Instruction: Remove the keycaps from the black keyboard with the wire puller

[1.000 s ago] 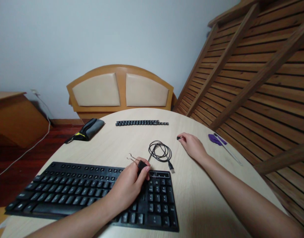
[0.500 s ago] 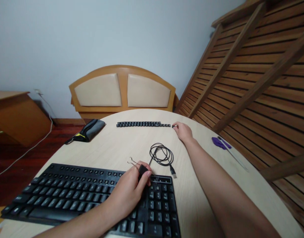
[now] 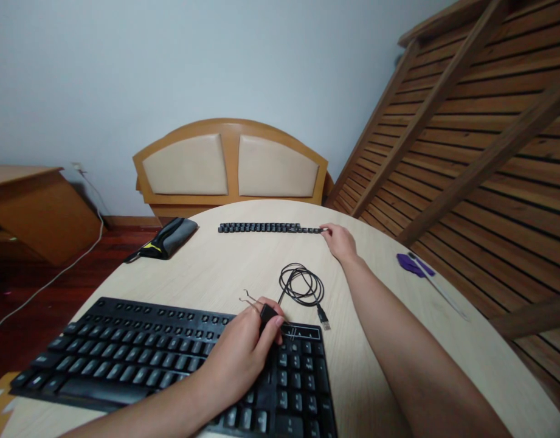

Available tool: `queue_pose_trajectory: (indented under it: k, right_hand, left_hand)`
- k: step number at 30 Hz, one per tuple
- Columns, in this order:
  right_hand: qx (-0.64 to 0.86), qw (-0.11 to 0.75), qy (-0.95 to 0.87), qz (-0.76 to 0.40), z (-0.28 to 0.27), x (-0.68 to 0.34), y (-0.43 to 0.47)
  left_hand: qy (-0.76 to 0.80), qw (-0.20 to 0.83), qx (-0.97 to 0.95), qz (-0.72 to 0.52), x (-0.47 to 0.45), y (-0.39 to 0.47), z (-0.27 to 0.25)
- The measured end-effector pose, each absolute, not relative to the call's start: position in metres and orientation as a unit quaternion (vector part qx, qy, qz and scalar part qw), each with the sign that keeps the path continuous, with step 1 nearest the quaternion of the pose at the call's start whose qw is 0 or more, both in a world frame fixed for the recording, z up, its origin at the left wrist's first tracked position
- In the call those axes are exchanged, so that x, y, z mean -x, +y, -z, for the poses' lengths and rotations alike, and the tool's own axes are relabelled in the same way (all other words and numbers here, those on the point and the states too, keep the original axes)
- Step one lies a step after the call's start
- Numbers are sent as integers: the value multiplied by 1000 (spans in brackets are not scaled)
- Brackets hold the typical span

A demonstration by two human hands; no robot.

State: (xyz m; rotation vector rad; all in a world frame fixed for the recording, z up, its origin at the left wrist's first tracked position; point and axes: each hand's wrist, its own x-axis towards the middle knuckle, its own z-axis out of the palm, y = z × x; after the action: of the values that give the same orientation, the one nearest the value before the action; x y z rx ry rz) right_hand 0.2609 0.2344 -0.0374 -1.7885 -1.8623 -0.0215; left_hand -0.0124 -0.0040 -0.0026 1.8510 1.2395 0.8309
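Note:
Over the right part of a black keyboard (image 3: 124, 347), my left hand (image 3: 245, 340) is closed around the black handle of a wire keycap puller (image 3: 267, 314). The puller's two hooked wires stick out past the fingers toward the far left. Bare switch spots show along the keyboard's top rows, where caps are off. At the far side of the table, my right hand (image 3: 340, 241) pinches a small black keycap (image 3: 324, 230), mostly covered by the fingertips. It is at the right end of a line of loose keycaps (image 3: 259, 227), two rows deep on the left and single on the right.
A coiled USB cable (image 3: 302, 285) lies behind the keyboard on the round table (image 3: 207, 267). A black and grey pouch (image 3: 168, 238) sits at the left edge. On the right are a purple cloth (image 3: 414, 265) and a thin pale stick (image 3: 441, 292). Wooden slats (image 3: 471, 152) lean beyond.
My right hand and its keycap have come closer to the end of the keycap line. My left hand keeps its hold on the puller. The whole view has shifted slightly.

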Motion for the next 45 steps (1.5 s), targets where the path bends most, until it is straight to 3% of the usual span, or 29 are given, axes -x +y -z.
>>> queue_pose_trajectory:
  k: [13, 22, 28, 34, 38, 45]
  right_hand:
    - [678, 221, -700, 15, 27, -255, 216]
    - [635, 154, -757, 12, -12, -240, 117]
    - [518, 189, -820, -153, -30, -222, 26]
    - [422, 92, -860, -273, -44, -225, -10]
    - [406, 44, -863, -298, -42, -221, -11]
    - [393, 35, -862, -318, -35, -215, -5]
  left_hand:
    - [488, 384, -721, -308, 13, -2, 0]
    - [479, 381, -724, -317, 14, 0, -1]
    - [479, 367, -731, -320, 14, -1, -1]
    - [475, 361, -736, -319, 14, -2, 0]
    - [477, 344, -744, -317, 14, -3, -2]
    - [476, 290, -773, -303, 15, -10, -5]
